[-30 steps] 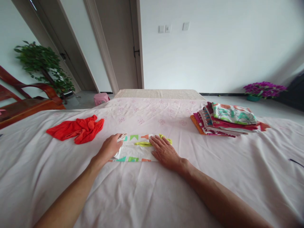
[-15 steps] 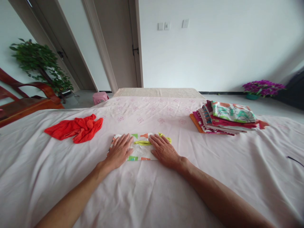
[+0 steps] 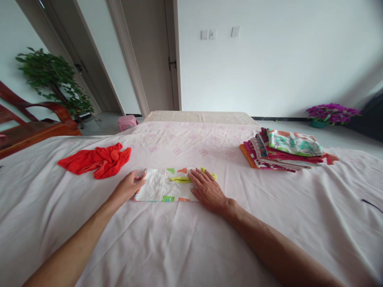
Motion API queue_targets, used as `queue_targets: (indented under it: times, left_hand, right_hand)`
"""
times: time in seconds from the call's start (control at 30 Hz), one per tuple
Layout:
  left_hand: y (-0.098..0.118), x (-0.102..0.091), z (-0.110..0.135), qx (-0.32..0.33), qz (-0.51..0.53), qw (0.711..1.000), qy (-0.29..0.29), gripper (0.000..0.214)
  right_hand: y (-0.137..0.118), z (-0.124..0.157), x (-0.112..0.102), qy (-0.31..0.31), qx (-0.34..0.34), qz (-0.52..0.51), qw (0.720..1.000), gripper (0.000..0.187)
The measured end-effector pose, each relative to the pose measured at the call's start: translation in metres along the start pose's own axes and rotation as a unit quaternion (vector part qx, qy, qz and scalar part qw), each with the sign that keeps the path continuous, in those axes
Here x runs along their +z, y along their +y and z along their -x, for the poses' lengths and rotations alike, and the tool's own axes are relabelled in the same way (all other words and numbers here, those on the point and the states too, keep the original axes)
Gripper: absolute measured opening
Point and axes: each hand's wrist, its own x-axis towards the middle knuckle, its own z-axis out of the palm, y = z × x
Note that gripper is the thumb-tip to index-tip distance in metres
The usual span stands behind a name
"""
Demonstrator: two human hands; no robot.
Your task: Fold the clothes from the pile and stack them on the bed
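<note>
A small white garment (image 3: 163,187) with green and orange triangles and a yellow-green tie lies folded flat on the pale pink sheet (image 3: 179,239). My right hand (image 3: 206,191) rests flat on its right end, fingers stretched out. My left hand (image 3: 129,187) is at the garment's left edge, fingers curled and pinching the cloth there.
A crumpled red cloth (image 3: 97,160) lies to the left. A stack of folded patterned clothes (image 3: 284,149) sits at the right. Beyond the bed are a pink stool (image 3: 128,121), a wooden chair (image 3: 30,127), a green plant (image 3: 54,83) and purple flowers (image 3: 332,112).
My left hand pressed flat on the garment's left half, then slid left to its edge and now pinches it. My right hand has stayed in place.
</note>
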Motion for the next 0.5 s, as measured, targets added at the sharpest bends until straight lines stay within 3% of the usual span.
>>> queue_targets:
  times: [0.1,0.27,0.37,0.5]
  left_hand:
    - [0.006,-0.005,0.005,-0.065,0.113,0.987,-0.098,0.069]
    - [0.026,-0.012,0.017,-0.054,0.22,0.96,-0.166,0.059]
    - [0.041,-0.016,0.022,-0.041,0.25,0.952,-0.171,0.065]
    - [0.07,-0.011,0.028,0.022,0.218,0.965,-0.147,0.069]
  right_hand:
    - [-0.001,0.001,-0.004,0.004,-0.017,-0.002,1.0,0.055]
    - [-0.005,0.002,-0.012,-0.023,-0.052,-0.021,0.998,0.057]
    - [-0.006,0.002,-0.013,-0.044,-0.057,-0.031,0.997,0.05]
    - [-0.004,0.001,-0.013,-0.036,-0.06,-0.046,0.997,0.046]
